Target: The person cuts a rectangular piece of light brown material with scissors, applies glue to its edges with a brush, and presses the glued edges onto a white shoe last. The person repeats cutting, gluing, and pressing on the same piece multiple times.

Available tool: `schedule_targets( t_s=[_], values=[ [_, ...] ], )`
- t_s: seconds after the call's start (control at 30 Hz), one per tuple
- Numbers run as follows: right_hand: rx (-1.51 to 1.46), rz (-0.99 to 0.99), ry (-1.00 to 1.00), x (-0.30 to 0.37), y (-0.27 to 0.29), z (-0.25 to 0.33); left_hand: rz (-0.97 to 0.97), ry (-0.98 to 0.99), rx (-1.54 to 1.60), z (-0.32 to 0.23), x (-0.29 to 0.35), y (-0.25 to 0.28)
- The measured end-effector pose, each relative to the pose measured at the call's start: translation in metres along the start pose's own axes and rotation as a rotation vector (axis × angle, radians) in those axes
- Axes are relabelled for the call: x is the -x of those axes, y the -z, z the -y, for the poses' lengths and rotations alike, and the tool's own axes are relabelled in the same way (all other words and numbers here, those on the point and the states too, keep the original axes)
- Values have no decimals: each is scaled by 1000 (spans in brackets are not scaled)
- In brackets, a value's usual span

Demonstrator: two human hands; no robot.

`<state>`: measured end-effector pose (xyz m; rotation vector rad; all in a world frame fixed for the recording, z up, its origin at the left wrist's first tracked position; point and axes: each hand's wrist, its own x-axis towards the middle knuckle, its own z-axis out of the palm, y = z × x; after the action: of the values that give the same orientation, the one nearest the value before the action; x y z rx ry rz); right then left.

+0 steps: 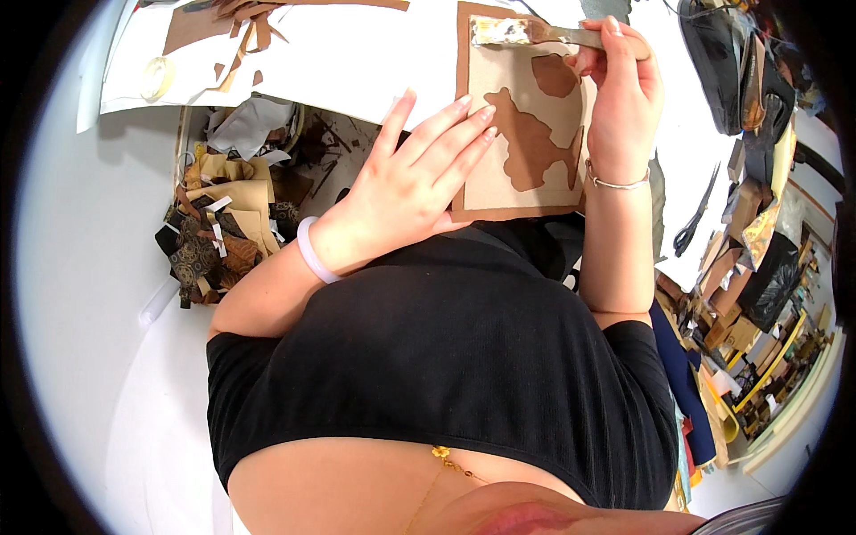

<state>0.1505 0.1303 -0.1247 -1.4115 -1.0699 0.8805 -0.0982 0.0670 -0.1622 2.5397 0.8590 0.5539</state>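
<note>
A flat brush (505, 32) with a pale, paint-smeared head is gripped by its handle in my right hand (621, 80). Its bristles lie over the top left corner of a beige panel (482, 169) with a brown border. Brown cut-out shapes show on that panel: a large animal-like one (530, 143) in the middle and a rounded one (555, 75) above it. My left hand (428, 156) rests flat, fingers stretched, with its fingertips on the panel's left side. Nothing is held in it. My right fingers partly cover the panel's upper right edge.
The white table (357, 62) carries brown leather-like strips (254, 22) and a tape roll (158, 78) at the left. Below its edge sits a heap of scraps (223, 223). Black scissors (695, 214) lie to the right, near a black bag-like item (711, 62).
</note>
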Motion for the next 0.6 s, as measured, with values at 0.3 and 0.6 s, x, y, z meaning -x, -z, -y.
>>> schedule_targets(
  t_s=[0.3,0.6],
  values=[
    [-135,-91,41,1,1,13,-30,72,70,-1,-5,-1],
    [-116,-44,-8,19,6,4,-181,13,8,2,-3,-11]
  ],
)
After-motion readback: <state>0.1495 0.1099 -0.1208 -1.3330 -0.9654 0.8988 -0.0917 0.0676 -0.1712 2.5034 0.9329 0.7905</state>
